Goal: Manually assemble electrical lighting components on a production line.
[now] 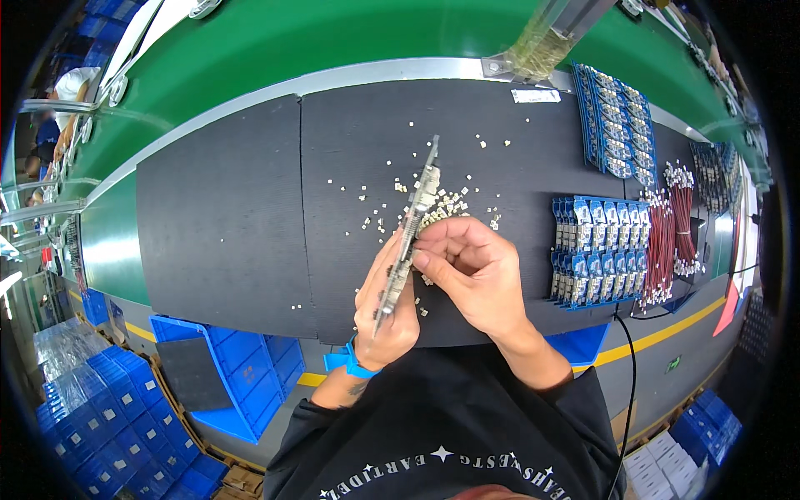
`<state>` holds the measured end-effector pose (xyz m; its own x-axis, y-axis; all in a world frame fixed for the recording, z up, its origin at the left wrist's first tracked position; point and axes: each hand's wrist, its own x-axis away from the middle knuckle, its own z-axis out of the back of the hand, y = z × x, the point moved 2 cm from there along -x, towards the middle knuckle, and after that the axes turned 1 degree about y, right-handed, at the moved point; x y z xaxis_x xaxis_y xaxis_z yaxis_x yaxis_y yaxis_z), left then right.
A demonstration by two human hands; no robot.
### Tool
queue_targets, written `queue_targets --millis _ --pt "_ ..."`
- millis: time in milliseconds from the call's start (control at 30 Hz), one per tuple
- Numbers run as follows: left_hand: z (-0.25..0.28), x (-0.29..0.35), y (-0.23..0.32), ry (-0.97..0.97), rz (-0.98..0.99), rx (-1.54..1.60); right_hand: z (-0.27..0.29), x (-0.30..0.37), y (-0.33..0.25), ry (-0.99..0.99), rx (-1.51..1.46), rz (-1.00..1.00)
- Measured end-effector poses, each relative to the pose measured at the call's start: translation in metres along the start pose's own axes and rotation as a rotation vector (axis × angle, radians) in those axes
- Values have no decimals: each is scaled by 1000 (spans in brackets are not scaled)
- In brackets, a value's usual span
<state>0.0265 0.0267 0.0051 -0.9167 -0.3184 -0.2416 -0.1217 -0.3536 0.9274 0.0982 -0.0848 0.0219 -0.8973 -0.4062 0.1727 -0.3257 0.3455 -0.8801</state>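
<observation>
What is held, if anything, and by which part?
The left hand holds a circuit board by its lower part; whether the right hand beside it grips anything cannot be told.

One wide fisheye view from head height, steeply downward, close above the hands (pixel 483 279) and dark counter (pixel 225 204)

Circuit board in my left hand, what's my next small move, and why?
Perhaps tilt the board with your left hand so its face turns up. It stands nearly edge-on to the head view, your right hand has its fingertips close against it, and whether they pinch one of the white parts is hard to tell.
</observation>
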Motion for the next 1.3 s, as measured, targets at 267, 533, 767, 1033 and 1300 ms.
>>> queue_targets --millis 267,533,767,1033,1300 --pt "-1 1 -3 3 55 38 1 6 -3 -63 53 17" --pt "-4 1 2 2 109 65 -4 6 -10 -75 -7 -10" --pt "-3 -5 7 -30 61 45 -4 1 -13 -65 -25 11" --pt "-5 4 -7 -53 147 115 -11 9 -27 -80 -74 72" --pt "-3 -7 3 -80 24 49 -8 6 -28 -67 -87 62"
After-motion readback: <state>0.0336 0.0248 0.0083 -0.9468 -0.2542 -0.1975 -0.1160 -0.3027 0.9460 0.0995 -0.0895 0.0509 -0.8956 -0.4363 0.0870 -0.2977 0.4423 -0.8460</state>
